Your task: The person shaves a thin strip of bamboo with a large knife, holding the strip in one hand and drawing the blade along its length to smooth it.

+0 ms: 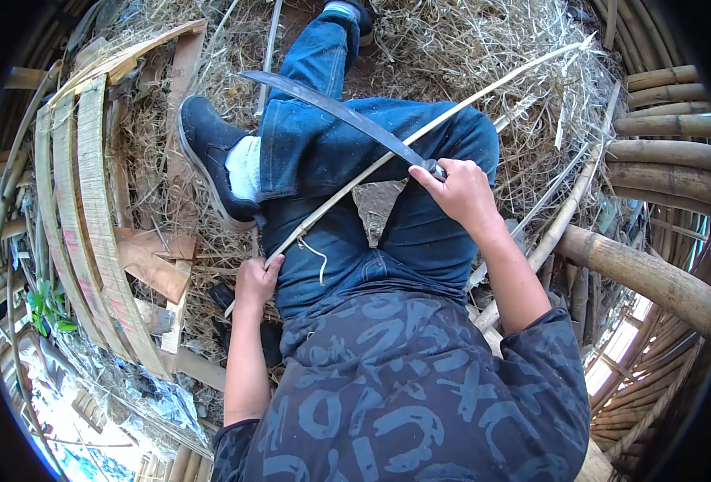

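Note:
Across my crossed, jeans-clad legs lies a long, pale bamboo strip [428, 130], running from the lower left to the upper right. Near its lower end my left hand [256, 281] is closed around it, beside my left thigh. A thin peeled fibre [317, 255] curls off the strip close to that hand. My right hand [458, 189] grips the dark handle of a long curved knife [339, 112] above my knee. The blade points to the upper left and crosses over the strip; whether its edge touches the strip I cannot tell. The palm side of both hands is hidden.
Shavings and dry fibres [484, 48] litter the ground ahead. To the left leans a slatted wooden frame [90, 209] by a broken board [153, 261]. A thick bamboo pole [645, 277] juts in at the right, below stacked bamboo poles [665, 165]. A green plant [47, 307] grows at far left.

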Demonstrator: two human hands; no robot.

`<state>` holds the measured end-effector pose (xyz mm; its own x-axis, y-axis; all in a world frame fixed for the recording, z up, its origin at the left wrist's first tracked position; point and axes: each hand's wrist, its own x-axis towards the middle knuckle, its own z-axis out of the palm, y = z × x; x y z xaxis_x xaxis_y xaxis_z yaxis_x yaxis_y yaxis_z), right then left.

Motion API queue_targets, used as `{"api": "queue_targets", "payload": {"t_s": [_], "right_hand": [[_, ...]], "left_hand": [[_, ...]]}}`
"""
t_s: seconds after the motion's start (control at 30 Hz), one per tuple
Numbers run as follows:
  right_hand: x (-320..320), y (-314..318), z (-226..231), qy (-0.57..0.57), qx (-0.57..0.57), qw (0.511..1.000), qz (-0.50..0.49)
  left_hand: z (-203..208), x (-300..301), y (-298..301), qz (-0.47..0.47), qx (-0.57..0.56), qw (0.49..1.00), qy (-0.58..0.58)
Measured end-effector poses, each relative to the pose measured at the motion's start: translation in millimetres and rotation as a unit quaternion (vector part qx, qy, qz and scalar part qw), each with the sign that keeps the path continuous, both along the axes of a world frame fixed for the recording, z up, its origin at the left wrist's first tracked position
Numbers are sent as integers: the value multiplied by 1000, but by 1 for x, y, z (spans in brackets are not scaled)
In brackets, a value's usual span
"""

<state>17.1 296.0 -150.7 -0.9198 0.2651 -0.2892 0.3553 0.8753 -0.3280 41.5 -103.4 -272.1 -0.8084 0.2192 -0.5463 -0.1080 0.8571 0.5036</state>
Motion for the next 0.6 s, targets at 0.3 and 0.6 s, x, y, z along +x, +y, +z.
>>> {"api": "queue_targets", "payload": {"t_s": [0.3,0.6], "right_hand": [[-2,12,13,33,88,993,70],[-3,77,16,6,160,986,-50]], "left_hand": [[-11,-10,-2,-1,33,998,-54],[-22,-1,-5,3,56,998,-8]]}}
